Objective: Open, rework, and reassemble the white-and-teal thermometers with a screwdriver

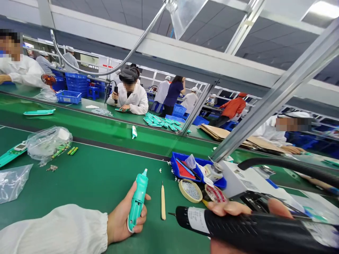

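Note:
My left hand (122,220) grips a teal plastic handheld device (137,201), its casing open and its inner parts showing. My right hand (227,208) is wrapped around a black electric screwdriver (246,225), which lies across the lower right with its tip pointing left. Between my hands, a wooden-handled pick (163,203) lies on the green work mat (87,187). Just above my right hand sit a roll of tape (190,190) and a red-and-white roll (215,194). A blue tray (185,163) holds tools and papers behind them.
At left lie a plastic bag of parts (49,144), a teal device (12,154) and a flattened bag (13,182). A white machine (238,180) and black hose (291,166) stand at right. Beyond a green conveyor (106,128), several co-workers sit among blue crates.

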Available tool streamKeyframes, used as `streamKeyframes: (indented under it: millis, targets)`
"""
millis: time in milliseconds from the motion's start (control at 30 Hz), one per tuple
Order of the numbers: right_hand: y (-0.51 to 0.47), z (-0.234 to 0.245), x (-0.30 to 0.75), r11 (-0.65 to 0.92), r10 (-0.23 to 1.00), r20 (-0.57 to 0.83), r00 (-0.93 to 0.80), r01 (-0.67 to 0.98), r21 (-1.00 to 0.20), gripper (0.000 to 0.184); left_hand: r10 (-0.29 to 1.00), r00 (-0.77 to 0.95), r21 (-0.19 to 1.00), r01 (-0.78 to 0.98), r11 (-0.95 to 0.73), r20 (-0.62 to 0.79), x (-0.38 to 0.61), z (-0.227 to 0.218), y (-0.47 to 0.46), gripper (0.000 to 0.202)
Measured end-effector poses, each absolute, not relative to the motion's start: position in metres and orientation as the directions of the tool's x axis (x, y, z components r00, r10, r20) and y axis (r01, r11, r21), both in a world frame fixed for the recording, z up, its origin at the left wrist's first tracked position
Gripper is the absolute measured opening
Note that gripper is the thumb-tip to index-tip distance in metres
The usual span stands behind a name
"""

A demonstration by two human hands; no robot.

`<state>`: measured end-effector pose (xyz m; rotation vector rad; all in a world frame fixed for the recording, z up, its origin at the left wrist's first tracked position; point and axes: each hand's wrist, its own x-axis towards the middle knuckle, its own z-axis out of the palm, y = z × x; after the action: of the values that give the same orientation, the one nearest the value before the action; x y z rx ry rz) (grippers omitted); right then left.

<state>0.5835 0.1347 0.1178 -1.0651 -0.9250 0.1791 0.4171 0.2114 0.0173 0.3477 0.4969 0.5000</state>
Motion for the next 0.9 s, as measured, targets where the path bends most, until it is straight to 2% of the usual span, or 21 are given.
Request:
streamKeyframes:
  millis: [67, 133, 200, 267, 400, 600, 733, 900]
  targets:
    - [0.146, 0.126, 0.562, 0.667, 0.596, 0.559, 0.577, 0.033, -0.745, 0.065, 0.537, 0.76, 0.427, -0.375, 0.823, -0.366, 0.415, 0.017, 0.212, 0.057]
    - [0.153, 0.128, 0.548, 0.703, 0.651, 0.593, 0.474, -0.083, -0.706, 0.061, 0.534, 0.764, 0.422, -0.376, 0.825, -0.362, 0.413, 0.017, 0.213, 0.057]
    - [0.158, 0.126, 0.537, 0.7, 0.68, 0.598, 0.423, -0.132, -0.702, 0.05, 0.525, 0.769, 0.418, -0.369, 0.83, -0.365, 0.413, 0.017, 0.214, 0.058]
    - [0.165, 0.123, 0.527, 0.71, 0.679, 0.613, 0.404, -0.149, -0.688, 0.049, 0.517, 0.771, 0.421, -0.357, 0.834, -0.372, 0.413, 0.017, 0.215, 0.059]
    - [0.179, 0.114, 0.51, 0.752, 0.621, 0.642, 0.449, -0.112, -0.649, 0.059, 0.499, 0.79, 0.42, -0.341, 0.841, -0.357, 0.414, 0.018, 0.215, 0.059]
    - [0.185, 0.107, 0.503, 0.748, 0.614, 0.631, 0.474, -0.094, -0.657, 0.055, 0.491, 0.797, 0.418, -0.336, 0.844, -0.352, 0.413, 0.018, 0.215, 0.061]
    - [0.187, 0.105, 0.504, 0.759, 0.594, 0.652, 0.472, -0.059, -0.649, 0.059, 0.489, 0.798, 0.421, -0.332, 0.844, -0.351, 0.413, 0.019, 0.216, 0.061]
    - [0.184, 0.102, 0.502, 0.715, 0.666, 0.603, 0.44, -0.145, -0.684, 0.057, 0.524, 0.76, 0.429, -0.355, 0.831, -0.385, 0.415, 0.022, 0.21, 0.053]
